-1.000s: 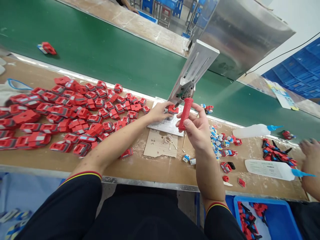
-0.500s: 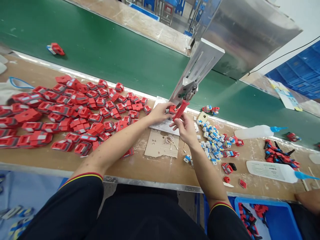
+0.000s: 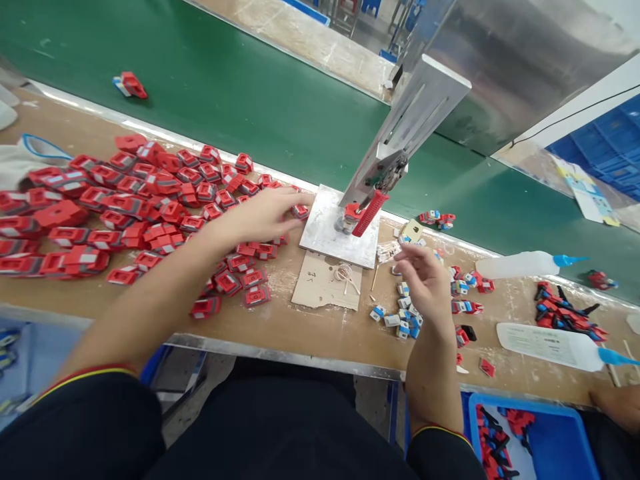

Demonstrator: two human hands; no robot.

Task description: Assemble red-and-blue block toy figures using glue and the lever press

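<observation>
My left hand (image 3: 267,212) hovers at the right end of a pile of red toy parts (image 3: 165,213), fingers stretched out and nothing seen in them. Over the small white-and-blue blocks (image 3: 406,327) hangs my right hand (image 3: 426,277), its fingers loosely bent and apart. Between the hands a metal toggle press (image 3: 390,163) stands on a silver plate (image 3: 320,230). Its red handle (image 3: 371,212) points down, and a red piece (image 3: 351,212) sits near the press foot. Neither hand touches the press.
A cardboard scrap (image 3: 320,287) lies before the plate. White bottles with blue nozzles (image 3: 517,265) lie at right, near red-and-black parts (image 3: 560,310). A green conveyor (image 3: 280,113) runs behind. A blue bin (image 3: 560,440) stands below; another person's arm (image 3: 620,407) shows at far right.
Both hands have left the press. My left hand has moved left to the red parts, my right hand right to the white-and-blue blocks. The red handle is released.
</observation>
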